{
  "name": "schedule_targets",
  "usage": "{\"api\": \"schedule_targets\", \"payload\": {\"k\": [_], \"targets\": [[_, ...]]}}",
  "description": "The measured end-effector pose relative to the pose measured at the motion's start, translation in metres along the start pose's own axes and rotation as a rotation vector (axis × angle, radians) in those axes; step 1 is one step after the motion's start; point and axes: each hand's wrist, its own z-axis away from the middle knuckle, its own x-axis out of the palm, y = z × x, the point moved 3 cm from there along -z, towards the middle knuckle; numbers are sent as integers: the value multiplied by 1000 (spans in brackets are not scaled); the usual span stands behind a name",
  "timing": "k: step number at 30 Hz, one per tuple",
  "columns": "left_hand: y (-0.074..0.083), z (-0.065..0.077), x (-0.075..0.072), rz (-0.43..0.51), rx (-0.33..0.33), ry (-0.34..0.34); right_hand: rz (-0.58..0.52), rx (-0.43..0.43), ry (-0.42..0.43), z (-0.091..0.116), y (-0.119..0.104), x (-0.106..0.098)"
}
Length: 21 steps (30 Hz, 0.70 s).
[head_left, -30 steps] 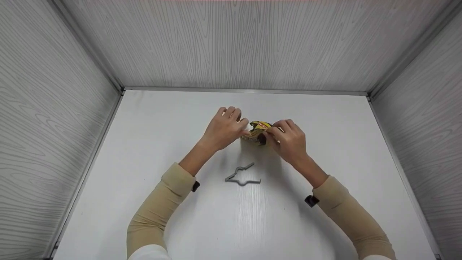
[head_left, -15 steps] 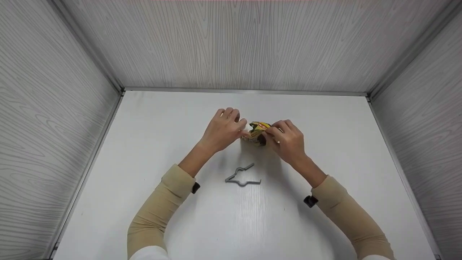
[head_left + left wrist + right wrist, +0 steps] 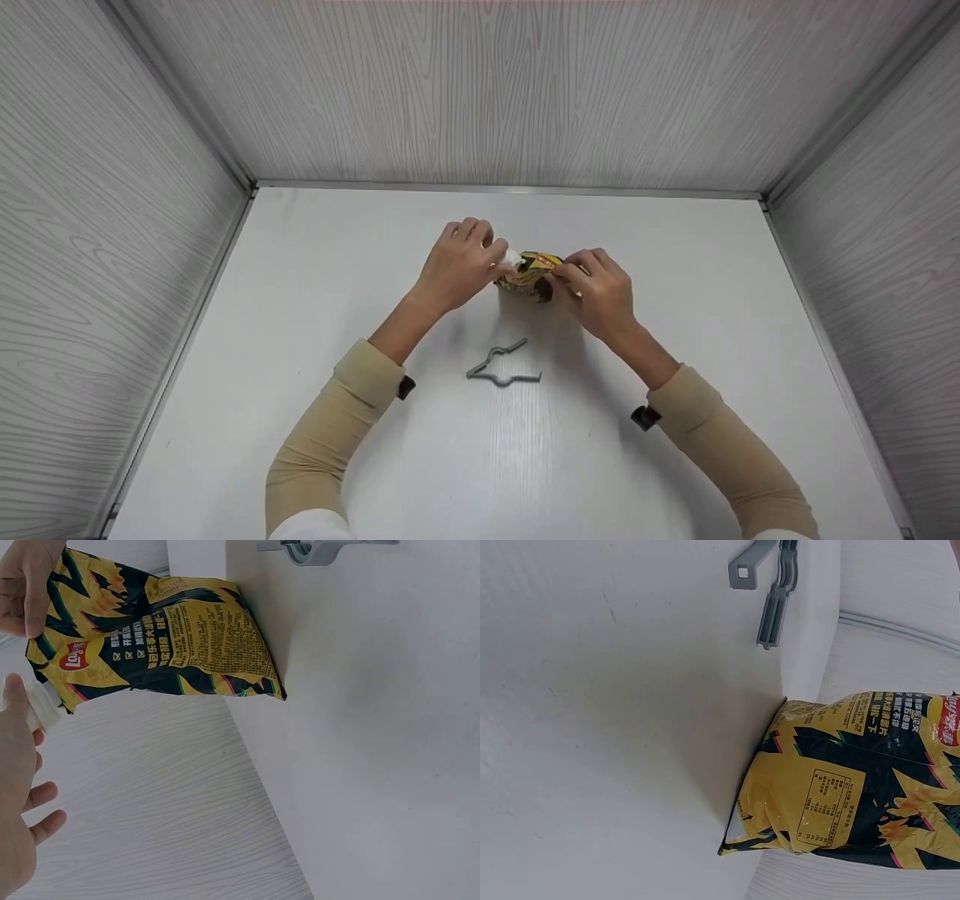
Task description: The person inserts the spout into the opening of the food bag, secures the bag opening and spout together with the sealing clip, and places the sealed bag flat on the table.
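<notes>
A yellow and black Lay's chip bag [image 3: 202, 637] stands upright on the table, its printed back facing the wrist cameras. My right hand [image 3: 600, 292] pinches the bag's top edge between thumb and fingers. At the left side of the bag's top, my left hand [image 3: 459, 264] pinches a small white object [image 3: 43, 706] between thumb and index finger, with its other fingers loosely bent. The white object looks short and rounded, right at the bag's top corner; its kind cannot be made out. In the right wrist view both hands are nearly out of frame.
A grey plastic bag clip [image 3: 504, 369], spread open, lies on the white table [image 3: 480, 457] nearer the person than the bag. Pale wood-grain panels [image 3: 480, 97] enclose the table at the back and both sides.
My left hand has shifted slightly left and away from the person, bringing more of the white object into sight. The right hand keeps its pinch on the bag, and the clip lies still.
</notes>
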Motion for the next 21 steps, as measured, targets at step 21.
{"api": "schedule_targets", "payload": {"k": [21], "targets": [[4, 8, 6, 28, -2, 31, 1, -9, 15, -2, 0, 0]]}}
